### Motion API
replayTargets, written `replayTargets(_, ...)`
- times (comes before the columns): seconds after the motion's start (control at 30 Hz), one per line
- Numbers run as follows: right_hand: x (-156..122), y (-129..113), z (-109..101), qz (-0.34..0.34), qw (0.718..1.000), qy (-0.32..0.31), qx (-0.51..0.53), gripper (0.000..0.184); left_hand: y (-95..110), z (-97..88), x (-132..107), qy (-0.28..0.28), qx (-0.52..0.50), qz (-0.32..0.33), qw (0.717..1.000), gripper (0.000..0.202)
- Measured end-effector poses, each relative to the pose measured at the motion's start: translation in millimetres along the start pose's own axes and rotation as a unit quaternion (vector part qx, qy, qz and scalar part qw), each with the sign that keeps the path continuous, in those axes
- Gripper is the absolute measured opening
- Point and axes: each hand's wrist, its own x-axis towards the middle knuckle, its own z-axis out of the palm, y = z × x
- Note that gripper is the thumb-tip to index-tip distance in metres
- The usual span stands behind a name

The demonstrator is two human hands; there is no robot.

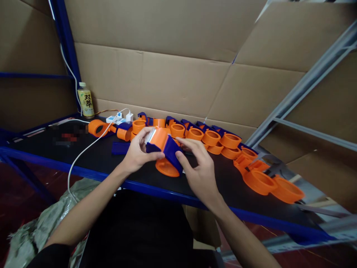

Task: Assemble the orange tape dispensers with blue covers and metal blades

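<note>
Above the front part of the table I hold an orange and blue tape dispenser [173, 152] tilted, its orange ring pointing down. My left hand [138, 150] is closed around its left end, thumb on the blue part and fingers by a pale strip along the edge. My right hand [199, 165] grips the blue plate from the right, thumb on the near face and fingers behind. Behind my hands stand several more orange and blue dispensers [195, 133], partly stacked and partly hidden by the held one.
The black table top [223, 182] has a blue metal edge. More orange dispensers [259, 181] lie at the right. At the left are an orange dispenser [97, 127], a flat blue piece [119, 148], a power strip [118, 119], a drink bottle [86, 100] and a white cable [83, 152] hanging over the edge.
</note>
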Motion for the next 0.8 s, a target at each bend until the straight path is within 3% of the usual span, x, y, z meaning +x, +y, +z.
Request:
replayTargets(0.1,-17.2,-4.2,-1.0,-0.082,0.985,-0.015,-0.151,0.077,-8.1,10.5,0.6,0.093,-0.072,-0.019,0.993,0.049)
replayTargets(0.17,-27.3,-2.4,0.2,-0.108,0.969,-0.035,-0.218,0.094,-11.0,18.7,-1.4,0.112,-0.121,-0.061,0.984,0.037)
replayTargets(0.27,-32.2,5.8,-4.5,-0.13,0.954,-0.027,-0.269,0.089,-14.6,29.2,-7.6,0.111,-0.154,-0.118,0.975,0.035)
replayTargets(0.33,-25.4,14.1,-20.4,-0.142,0.948,-0.026,-0.284,0.083,-16.8,32.5,-11.4,0.104,-0.15,-0.138,0.973,0.04)
replayTargets(0.43,2.1,38.8,-72.7,-0.099,0.936,0.026,-0.337,0.076,-17.9,29.5,-11.9,0.079,-0.133,-0.144,0.977,0.044)
replayTargets(0.5,28.5,69.3,-123.5,-0.014,0.919,0.086,-0.385,0.074,-17.6,23.6,-8.6,0.057,-0.108,-0.137,0.983,0.043)
replayTargets(0.57,54.3,111.0,-178.1,0.094,0.881,0.099,-0.453,0.066,-17.8,17.2,-4.1,0.031,-0.078,-0.138,0.987,0.038)
replayTargets(0.67,79.1,180.6,-244.4,0.284,0.845,0.026,-0.453,0.061,-20.0,10.8,0.7,-0.004,-0.043,-0.16,0.986,0.031)
replayTargets(0.73,83.3,220.2,-267.8,0.333,0.811,-0.028,-0.48,0.063,-22.2,9.2,1.7,-0.027,-0.028,-0.178,0.983,0.029)
replayTargets(0.8,80.4,248.5,-274.7,0.321,0.812,-0.063,-0.484,0.055,-24.3,8.5,1.6,-0.04,-0.022,-0.186,0.981,0.029)
